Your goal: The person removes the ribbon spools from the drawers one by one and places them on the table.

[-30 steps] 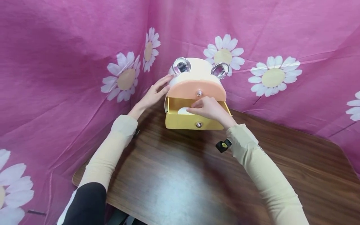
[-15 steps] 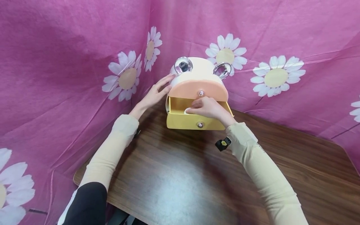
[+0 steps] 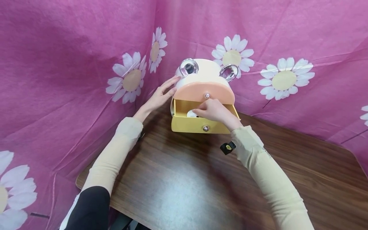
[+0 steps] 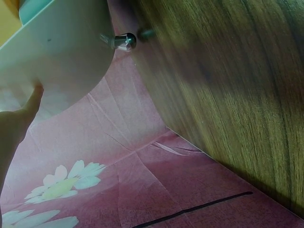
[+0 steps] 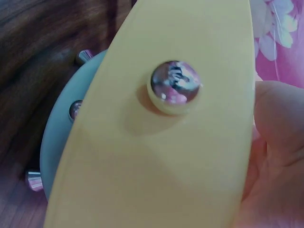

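A small cabinet [image 3: 204,68] with a white top, two silver ring-shaped eyes and a peach upper drawer [image 3: 198,91] stands at the back of the table. Its yellow drawer [image 3: 187,124], with a shiny round knob [image 5: 175,85], is pulled out. My right hand [image 3: 215,110] reaches over the drawer front, fingers bent down inside. Between its thumb and fingers sits a white rounded piece [image 3: 191,113] with a small dark spot, partly hidden by the hand. My left hand [image 3: 161,95] rests with extended fingers against the cabinet's white left side [image 4: 57,61].
Below the yellow drawer, a pale green part [image 5: 66,114] with metallic feet shows in the right wrist view. Pink cloth [image 3: 86,64] printed with daisies hangs close behind and left of the cabinet. The brown wooden table [image 3: 172,179] extends in front.
The white piece shows less half a second ago, then more again at the right thumb. Both hands keep nearly the same place; the whole view shifts slightly.
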`<state>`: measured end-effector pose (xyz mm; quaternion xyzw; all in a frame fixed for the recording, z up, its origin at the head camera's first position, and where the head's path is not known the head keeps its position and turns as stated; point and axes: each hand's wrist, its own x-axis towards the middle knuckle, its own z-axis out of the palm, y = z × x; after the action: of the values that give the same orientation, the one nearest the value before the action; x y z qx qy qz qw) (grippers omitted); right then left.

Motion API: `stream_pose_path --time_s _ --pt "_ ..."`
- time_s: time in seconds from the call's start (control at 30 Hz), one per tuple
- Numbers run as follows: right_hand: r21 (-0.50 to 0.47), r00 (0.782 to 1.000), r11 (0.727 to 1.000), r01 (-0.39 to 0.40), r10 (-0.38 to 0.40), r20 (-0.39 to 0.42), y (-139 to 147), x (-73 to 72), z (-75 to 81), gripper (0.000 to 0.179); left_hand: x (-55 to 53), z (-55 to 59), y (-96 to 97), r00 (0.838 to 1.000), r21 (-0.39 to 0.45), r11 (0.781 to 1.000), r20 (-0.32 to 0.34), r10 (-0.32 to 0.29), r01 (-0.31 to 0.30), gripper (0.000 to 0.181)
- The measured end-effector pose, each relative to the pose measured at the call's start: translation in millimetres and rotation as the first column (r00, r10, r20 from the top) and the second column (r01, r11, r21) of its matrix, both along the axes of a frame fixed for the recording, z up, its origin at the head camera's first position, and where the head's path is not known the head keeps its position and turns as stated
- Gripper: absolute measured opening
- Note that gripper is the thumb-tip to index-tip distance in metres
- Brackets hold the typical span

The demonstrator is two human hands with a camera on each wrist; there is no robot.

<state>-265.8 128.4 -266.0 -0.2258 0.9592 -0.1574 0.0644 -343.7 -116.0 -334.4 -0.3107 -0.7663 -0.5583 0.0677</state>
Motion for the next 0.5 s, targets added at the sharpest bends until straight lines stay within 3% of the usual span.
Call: stream_pose_path --time_s 0.1,0.33,0.5 --pt "-0.014 0.999 1.0 -0.001 0.001 0.035 -1.3 -2.3 -1.8 0.03 0.2 0.2 0.9 1.0 -0.006 1.0 0.001 0.002 -0.002 0.049" --pt "0.015 0.995 1.0 0.019 -0.021 0.093 -0.4 -7.9 -1.7 0.044 0.7 1.1 2.2 1.0 0.001 1.0 0.009 -0.003 0.003 0.05" --pt "0.049 0.998 0.999 0.005 -0.009 0.067 -2.3 -11.4 -3.2 0.043 0.4 0.0 1.7 1.0 0.016 1.0 0.013 -0.011 0.011 0.05"
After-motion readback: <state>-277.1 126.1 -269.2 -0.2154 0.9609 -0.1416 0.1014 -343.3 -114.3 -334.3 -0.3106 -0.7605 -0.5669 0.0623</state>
